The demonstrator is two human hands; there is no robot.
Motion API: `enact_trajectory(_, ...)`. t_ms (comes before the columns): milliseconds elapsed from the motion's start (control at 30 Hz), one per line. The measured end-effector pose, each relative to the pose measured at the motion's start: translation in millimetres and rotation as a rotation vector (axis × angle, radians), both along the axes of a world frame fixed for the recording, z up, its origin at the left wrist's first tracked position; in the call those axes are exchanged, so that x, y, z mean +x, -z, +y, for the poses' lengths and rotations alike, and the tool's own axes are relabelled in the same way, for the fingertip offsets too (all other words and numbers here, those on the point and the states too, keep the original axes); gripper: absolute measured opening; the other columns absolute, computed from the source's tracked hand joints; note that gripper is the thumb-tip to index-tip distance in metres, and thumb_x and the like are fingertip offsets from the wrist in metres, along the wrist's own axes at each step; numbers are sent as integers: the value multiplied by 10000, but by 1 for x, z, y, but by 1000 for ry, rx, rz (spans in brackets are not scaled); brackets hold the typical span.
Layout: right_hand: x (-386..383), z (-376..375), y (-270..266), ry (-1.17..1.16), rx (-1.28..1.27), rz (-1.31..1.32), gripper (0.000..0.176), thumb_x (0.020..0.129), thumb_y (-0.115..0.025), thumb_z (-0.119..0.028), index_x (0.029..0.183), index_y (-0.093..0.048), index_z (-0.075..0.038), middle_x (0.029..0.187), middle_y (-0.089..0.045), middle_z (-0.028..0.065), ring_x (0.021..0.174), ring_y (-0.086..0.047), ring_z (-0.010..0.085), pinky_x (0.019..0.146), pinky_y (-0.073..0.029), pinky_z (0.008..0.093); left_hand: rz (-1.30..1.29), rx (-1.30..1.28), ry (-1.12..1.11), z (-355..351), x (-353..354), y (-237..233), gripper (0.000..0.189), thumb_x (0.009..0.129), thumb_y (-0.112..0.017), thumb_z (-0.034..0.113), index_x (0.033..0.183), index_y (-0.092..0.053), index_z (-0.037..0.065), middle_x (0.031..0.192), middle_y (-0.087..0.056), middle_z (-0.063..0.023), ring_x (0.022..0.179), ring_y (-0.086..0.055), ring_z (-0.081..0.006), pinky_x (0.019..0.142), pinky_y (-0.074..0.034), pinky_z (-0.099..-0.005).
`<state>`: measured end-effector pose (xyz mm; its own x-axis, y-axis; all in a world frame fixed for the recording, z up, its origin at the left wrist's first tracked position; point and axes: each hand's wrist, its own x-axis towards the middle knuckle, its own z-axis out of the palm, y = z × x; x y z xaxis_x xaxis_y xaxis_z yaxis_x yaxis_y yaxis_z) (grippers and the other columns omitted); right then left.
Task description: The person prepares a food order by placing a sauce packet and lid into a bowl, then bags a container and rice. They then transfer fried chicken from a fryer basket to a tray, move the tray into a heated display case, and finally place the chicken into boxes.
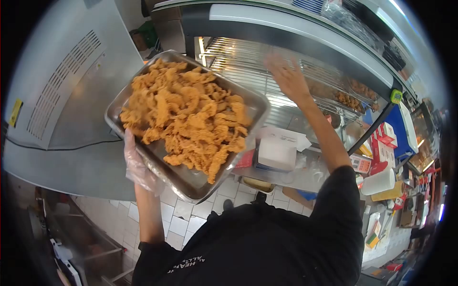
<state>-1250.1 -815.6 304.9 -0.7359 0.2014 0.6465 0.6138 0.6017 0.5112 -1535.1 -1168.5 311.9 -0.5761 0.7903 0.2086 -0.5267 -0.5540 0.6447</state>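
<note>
My left hand (139,164), in a clear plastic glove, grips the near left edge of a metal tray (193,183). Golden fried pieces (191,114) are heaped in the tray, which is held up and tilted. My right hand (288,78) is bare and slightly blurred, with its fingers apart. It holds nothing and is in front of the wire racks (238,64) of a lit display cabinet, to the right of the tray.
A steel counter (86,171) and a vented metal panel (64,86) stand at the left. White paper boxes (276,152) sit below the cabinet. More fried food (350,101) lies inside the cabinet at right, near a paper roll (379,182).
</note>
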Motion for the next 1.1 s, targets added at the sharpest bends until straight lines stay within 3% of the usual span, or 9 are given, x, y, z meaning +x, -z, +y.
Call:
enact_trajectory(67,2,-29,-6,247,-65,138,405,964,-547,-243,1364,-531,-182,1496,-443,17,1422,-342,239,1149,-320,458,-26,-30,6,1,-10,6,658,933,-611,465,1422,-417,70,1369,-517,-135,1207,-527,-307,1020,-451,-452)
enact_trajectory(167,-36,-35,-52,245,-304,40,389,949,-556,-320,1305,-599,-168,1446,-493,63,1365,-404,294,1150,-267,460,-33,-18,52,2,-10,2,688,923,-635,459,1420,-411,40,1367,-521,-150,1209,-534,-306,1017,-456,-453)
enact_trajectory(233,-80,-15,-46,-230,-115,113,356,958,-540,-306,1283,-607,-178,1408,-528,35,1350,-431,255,1150,-275,451,23,-65,45,-2,-4,-6,686,922,-637,452,1424,-411,44,1365,-527,-152,1220,-531,-308,1027,-452,-459)
enact_trajectory(367,-123,23,-50,-110,102,-205,337,971,-522,-293,1289,-602,-218,1409,-528,16,1347,-437,217,1166,-256,444,29,-93,122,-12,21,-32,689,920,-639,450,1428,-411,44,1380,-520,-155,1230,-526,-309,1054,-430,-466)
enact_trajectory(433,-120,28,-48,-112,133,-258,269,969,-496,-224,1141,-683,-137,1322,-597,-2,1353,-433,179,1187,-237,433,101,-122,55,-12,20,-38,684,920,-637,451,1430,-415,54,1395,-514,-147,1236,-523,-310,1062,-419,-471)
enact_trajectory(700,-13,-24,-56,305,-116,-380,229,942,-537,-207,1104,-688,-147,1261,-650,13,1284,-512,173,1062,-365,415,154,-137,275,10,33,-46,628,956,-560,463,1435,-424,80,1400,-515,-130,1256,-508,-291,1059,-411,-453)
enact_trajectory(867,65,-40,-43,128,-106,279,250,933,-569,-216,1107,-665,-64,1179,-676,105,1015,-653,265,853,-466,410,257,-198,410,34,53,-68,585,985,-494,462,1420,-435,76,1374,-542,-119,1203,-555,-273,1031,-446,-420)
enact_trajectory(1000,109,-107,-31,-198,-758,920,429,1025,-456,-384,1286,-597,-74,1184,-676,128,935,-663,215,841,-476,359,357,-172,511,63,43,-62,531,989,-489,433,1391,-472,86,1341,-564,-118,1151,-589,-251,977,-485,-382)
enact_trajectory(1100,126,-173,-11,-279,-1267,1207,562,1027,-384,-510,1382,-504,-92,1221,-648,121,1059,-624,241,903,-472,381,486,-189,477,79,48,-68,514,993,-472,440,1362,-509,83,1313,-583,-119,1131,-595,-238,960,-490,-378)
